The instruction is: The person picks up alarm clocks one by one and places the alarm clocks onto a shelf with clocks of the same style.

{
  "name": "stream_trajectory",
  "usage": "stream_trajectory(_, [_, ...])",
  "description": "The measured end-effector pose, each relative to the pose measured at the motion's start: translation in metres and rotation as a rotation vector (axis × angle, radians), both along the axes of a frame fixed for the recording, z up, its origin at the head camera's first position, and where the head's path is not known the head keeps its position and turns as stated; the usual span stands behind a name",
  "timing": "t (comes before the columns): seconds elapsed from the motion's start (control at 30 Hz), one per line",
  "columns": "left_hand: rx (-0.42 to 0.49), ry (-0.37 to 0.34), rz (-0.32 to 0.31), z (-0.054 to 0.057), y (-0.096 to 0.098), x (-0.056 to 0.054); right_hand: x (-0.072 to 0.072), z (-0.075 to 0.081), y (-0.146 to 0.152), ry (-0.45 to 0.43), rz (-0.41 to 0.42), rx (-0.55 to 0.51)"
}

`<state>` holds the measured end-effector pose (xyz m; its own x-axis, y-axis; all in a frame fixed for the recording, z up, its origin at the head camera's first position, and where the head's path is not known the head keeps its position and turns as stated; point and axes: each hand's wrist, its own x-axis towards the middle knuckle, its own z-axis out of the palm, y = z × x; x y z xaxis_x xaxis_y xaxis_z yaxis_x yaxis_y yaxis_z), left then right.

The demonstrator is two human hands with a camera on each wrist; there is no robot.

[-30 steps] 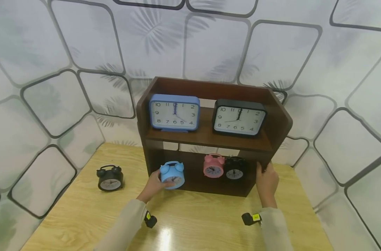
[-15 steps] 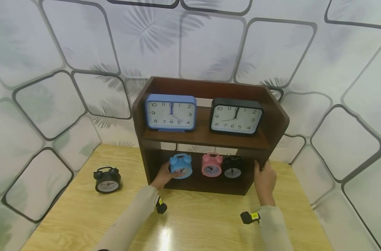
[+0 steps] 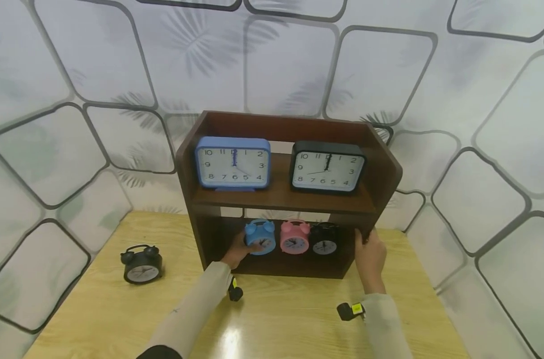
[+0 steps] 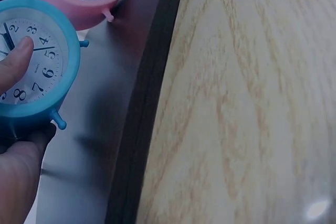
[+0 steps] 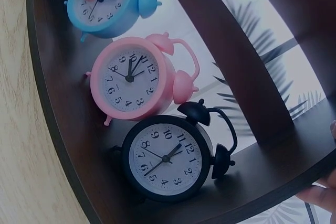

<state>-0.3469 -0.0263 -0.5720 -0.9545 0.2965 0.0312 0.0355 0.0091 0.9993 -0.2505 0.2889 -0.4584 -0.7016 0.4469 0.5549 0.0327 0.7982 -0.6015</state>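
Observation:
My left hand grips a blue twin-bell alarm clock, thumb across its dial and fingers behind and below. The clock is inside the lower compartment of a dark brown wooden shelf, at its left part. To its right stand a pink alarm clock and a black alarm clock, side by side. My right hand holds the edge of the shelf's right side panel, thumb on the inner face; in the right wrist view only its fingers show at the edge.
On the upper level stand a blue rectangular clock and a black rectangular clock. Another black twin-bell alarm clock is on the wooden table, left of the shelf. Behind is a patterned wall.
My left hand has carried the blue alarm clock from the shelf's front edge rightward and inward, closer to the pink one. The right hand keeps its hold on the side panel. The view has shifted slightly.

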Motion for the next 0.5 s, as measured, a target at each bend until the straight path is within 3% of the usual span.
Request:
stream_trajectory(0.13, [-0.005, -0.024, -0.011, 0.013, 0.0, 0.007, 0.0, -0.001, -0.001, -0.006, 0.001, 0.001])
stream_trajectory(0.23, [-0.001, -0.027, -0.01, 0.014, 0.002, 0.007, 0.0, -0.001, -0.001, 0.003, 0.007, 0.002])
stream_trajectory(0.37, [-0.004, -0.009, 0.0, -0.004, 0.008, -0.004, 0.0, 0.001, -0.002, 0.005, 0.012, 0.002])
stream_trajectory(0.5, [-0.021, -0.018, 0.001, -0.008, 0.01, -0.009, 0.001, 0.001, -0.001, -0.011, 0.002, 0.001])
